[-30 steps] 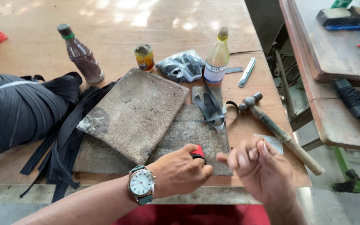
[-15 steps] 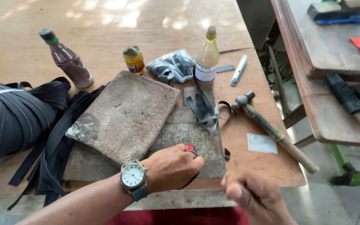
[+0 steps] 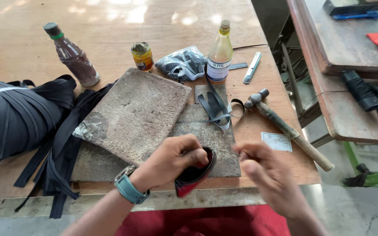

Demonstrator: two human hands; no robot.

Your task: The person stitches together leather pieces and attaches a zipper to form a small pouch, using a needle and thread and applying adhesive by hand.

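Red-and-black leather piece [image 3: 192, 179], curved, sits low centre of the frame at the near table edge, gripped in our left hand [image 3: 171, 162], fingers curled round its upper rim. Our right hand [image 3: 265, 175], lower right of centre, is blurred; fingers pinched narrow on a thin needle or thread [image 3: 226, 151] that runs across to the piece, can't tell which. Teal wristwatch [image 3: 127, 189] on our left wrist. Behind the hands lie two stone slabs [image 3: 136, 113], the upper one tilted across the lower. Black strap loops [image 3: 217, 107] right of the slabs, wooden-handled hammer [image 3: 292, 133] just beyond them, small white card [image 3: 276, 141] beside its handle. Along the upper frame: dark bottle [image 3: 73, 57], small jar [image 3: 142, 56], plastic bag of dark stuff [image 3: 182, 63], yellowish bottle [image 3: 220, 54], utility knife [image 3: 252, 67]. Big roll of black strapping [image 3: 9, 118] at left, loose ends trailing off the wooden table [image 3: 110, 22].
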